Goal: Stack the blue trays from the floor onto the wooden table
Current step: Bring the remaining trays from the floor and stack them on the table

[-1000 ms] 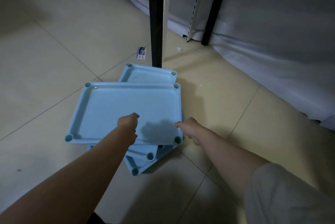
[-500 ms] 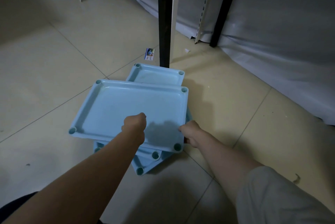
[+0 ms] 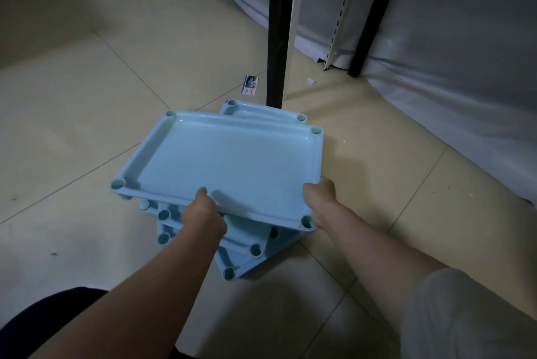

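A light blue tray [image 3: 229, 161] with round corner sockets is lifted clear of a loose pile of several more blue trays [image 3: 244, 254] on the tiled floor. My left hand [image 3: 205, 213] grips its near edge, thumb on the rim. My right hand [image 3: 319, 198] grips the near right corner, fingers curled under the edge. The tray tilts slightly toward me. The wooden table top is out of view; only a dark table leg [image 3: 277, 30] stands just behind the pile.
A small printed card [image 3: 250, 84] lies on the floor left of the leg. A second dark leg [image 3: 374, 15] and a slotted metal upright [image 3: 343, 9] stand at the back right before a grey sheet [image 3: 453, 47]. Bare tiles spread to the left.
Both hands have raised the top tray off the pile and drawn it closer and higher. More of the lower trays shows beneath it now.
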Action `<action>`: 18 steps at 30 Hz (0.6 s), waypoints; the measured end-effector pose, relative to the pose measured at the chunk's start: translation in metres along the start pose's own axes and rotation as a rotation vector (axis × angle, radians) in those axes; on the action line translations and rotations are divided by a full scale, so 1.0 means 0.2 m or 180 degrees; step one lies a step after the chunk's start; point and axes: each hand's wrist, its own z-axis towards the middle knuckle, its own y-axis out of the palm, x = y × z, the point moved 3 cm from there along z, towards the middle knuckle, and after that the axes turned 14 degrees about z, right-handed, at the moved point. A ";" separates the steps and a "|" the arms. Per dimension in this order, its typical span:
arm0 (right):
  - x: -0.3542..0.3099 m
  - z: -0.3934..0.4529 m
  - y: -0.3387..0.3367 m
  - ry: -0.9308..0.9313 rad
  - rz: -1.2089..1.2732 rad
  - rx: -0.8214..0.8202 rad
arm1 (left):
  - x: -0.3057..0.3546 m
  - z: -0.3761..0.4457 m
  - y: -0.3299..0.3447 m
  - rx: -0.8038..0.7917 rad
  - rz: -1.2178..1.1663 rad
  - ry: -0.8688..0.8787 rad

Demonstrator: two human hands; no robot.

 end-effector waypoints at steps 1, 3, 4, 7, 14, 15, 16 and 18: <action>-0.02 0.00 -0.02 0.0042 0.0026 -0.0020 | 0.03 0.01 0.02 -0.0024 0.0110 0.0080; -0.06 -0.01 -0.06 0.0078 0.0083 -0.0056 | 0.08 0.01 0.05 -0.0112 -0.0039 0.0131; -0.09 -0.02 -0.07 0.0067 0.0110 -0.0043 | 0.11 0.00 0.08 -0.0150 -0.0079 0.0112; -0.20 -0.09 -0.12 0.0031 0.0251 0.0076 | 0.16 -0.08 0.12 0.0012 0.0149 0.0290; -0.72 -0.57 -0.26 -0.0127 0.0335 0.0062 | 0.31 -0.68 0.00 -0.0077 0.0055 -0.0012; -0.82 -0.66 -0.27 -0.0142 0.0364 0.0050 | 0.35 -0.76 -0.02 -0.0053 0.0008 -0.0119; -0.91 -0.74 -0.28 -0.0151 0.0399 0.0035 | 0.40 -0.85 -0.06 0.0004 -0.0032 -0.0187; -1.10 -0.91 -0.31 -0.0179 0.0457 -0.0010 | 0.50 -1.05 -0.11 0.0088 0.0063 -0.0112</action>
